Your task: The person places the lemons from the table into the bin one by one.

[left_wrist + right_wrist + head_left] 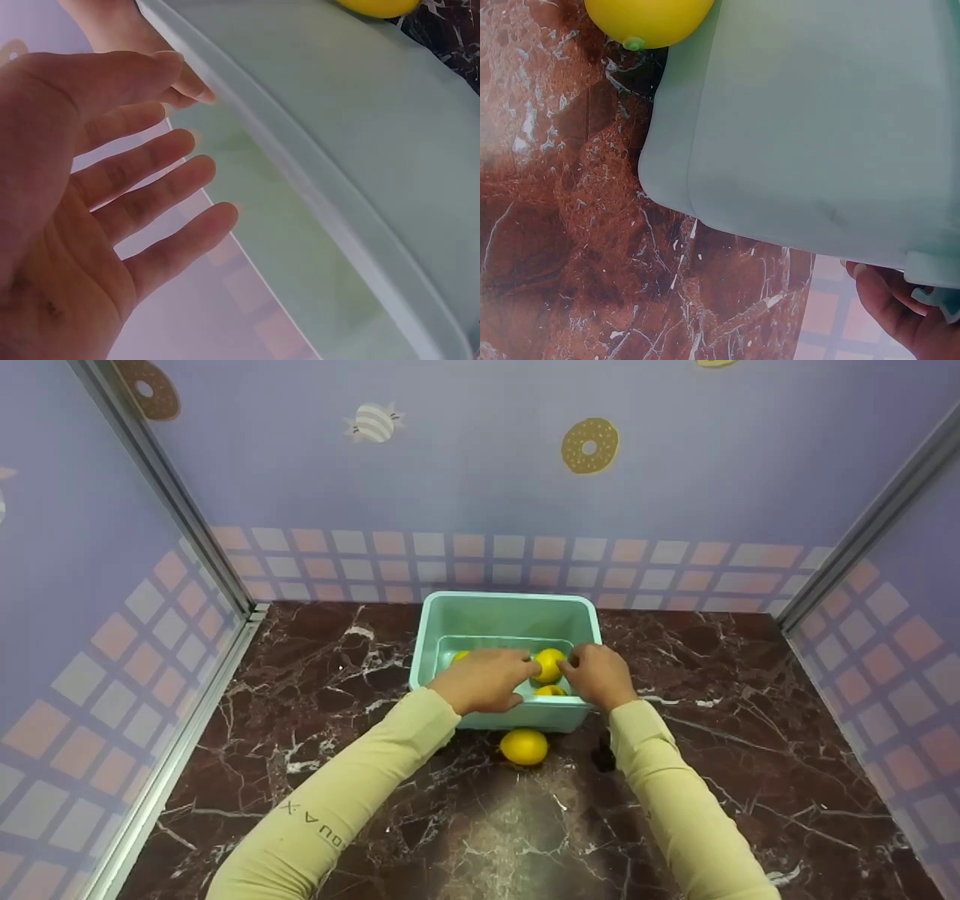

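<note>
A pale green plastic bin (pixel 510 598) stands on the table with yellow lemons inside. One lemon (pixel 550 665) lies at its right side, a second lemon (pixel 550 690) lies nearer the front wall, and a third lemon (pixel 460 655) peeps out behind my left hand (pixel 487 679). That hand hovers over the bin's front, and in the left wrist view its spread fingers (pixel 161 180) hold nothing. My right hand (pixel 602 675) is at the right front corner, fingertips close to the first lemon; whether they touch it is unclear. Outside, another lemon (pixel 524 747) lies before the front wall.
The dark red marble-patterned table (pixel 337 780) runs back to a purple wall (pixel 480 495) printed with sweets and checks. Side walls with metal rails (pixel 172 502) close off left and right. A small black object (pixel 603 756) shows beside the right sleeve.
</note>
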`<state>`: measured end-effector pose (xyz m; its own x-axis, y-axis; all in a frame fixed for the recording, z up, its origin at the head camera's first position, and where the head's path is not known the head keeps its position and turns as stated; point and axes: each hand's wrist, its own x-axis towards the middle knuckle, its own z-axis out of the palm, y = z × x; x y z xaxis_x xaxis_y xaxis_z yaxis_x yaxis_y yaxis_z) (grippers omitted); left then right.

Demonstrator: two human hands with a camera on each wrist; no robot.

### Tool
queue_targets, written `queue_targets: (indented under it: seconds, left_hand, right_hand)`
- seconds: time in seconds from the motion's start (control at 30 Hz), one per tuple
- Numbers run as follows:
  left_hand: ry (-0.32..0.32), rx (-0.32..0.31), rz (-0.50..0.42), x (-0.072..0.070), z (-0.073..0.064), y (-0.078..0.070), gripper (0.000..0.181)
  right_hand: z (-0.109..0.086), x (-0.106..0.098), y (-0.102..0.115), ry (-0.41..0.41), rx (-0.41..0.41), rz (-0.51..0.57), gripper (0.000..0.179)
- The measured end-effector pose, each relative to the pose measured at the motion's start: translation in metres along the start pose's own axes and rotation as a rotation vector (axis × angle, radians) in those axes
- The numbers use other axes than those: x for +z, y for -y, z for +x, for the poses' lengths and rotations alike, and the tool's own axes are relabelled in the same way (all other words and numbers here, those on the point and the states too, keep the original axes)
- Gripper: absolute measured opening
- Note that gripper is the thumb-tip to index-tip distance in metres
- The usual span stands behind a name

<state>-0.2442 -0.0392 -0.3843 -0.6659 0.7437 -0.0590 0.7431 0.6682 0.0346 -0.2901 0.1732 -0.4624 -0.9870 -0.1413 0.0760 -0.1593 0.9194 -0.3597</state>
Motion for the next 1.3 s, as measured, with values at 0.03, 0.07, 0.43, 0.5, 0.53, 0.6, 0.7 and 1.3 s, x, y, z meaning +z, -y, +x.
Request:
queue_targets:
  seconds: [0.03, 0.07, 0.43, 0.5, 0.53, 0.6, 0.7, 1.3]
  left_hand:
    - [-0.004, 0.004, -0.001, 0.0, -0.001, -0.001, 0.031]
    - [-0.01, 0.008, -0.001, 0.001, -0.002, -0.001, 0.031]
    - [-0.056, 0.064, 0.026, 0.005, -0.012, -0.006, 0.029]
    - [-0.061, 0.072, 0.02, 0.005, -0.013, -0.008, 0.028]
    - [-0.065, 0.076, 0.018, 0.006, -0.013, -0.008, 0.028]
    - [-0.071, 0.085, 0.011, 0.007, -0.014, -0.009, 0.027]
    - [-0.075, 0.095, 0.004, 0.007, -0.016, -0.01, 0.027]
    - [-0.103, 0.165, 0.003, 0.012, -0.024, -0.021, 0.035]
  right_hand:
    - [0.0, 0.0, 0.0, 0.0, -0.001, -0.002, 0.034]
    - [0.0, 0.0, 0.0, 0.0, -0.002, -0.003, 0.034]
    - [0.0, 0.0, -0.001, -0.011, -0.001, 0.009, 0.033]
    - [0.0, 0.0, 0.0, -0.013, -0.001, 0.011, 0.034]
    - [0.0, 0.0, 0.0, -0.015, -0.002, 0.01, 0.034]
    - [0.0, 0.0, 0.0, -0.016, -0.005, 0.008, 0.034]
    - [0.0, 0.0, 0.0, -0.017, -0.005, 0.004, 0.035]
    - [-0.001, 0.0, 0.0, -0.029, -0.009, -0.004, 0.041]
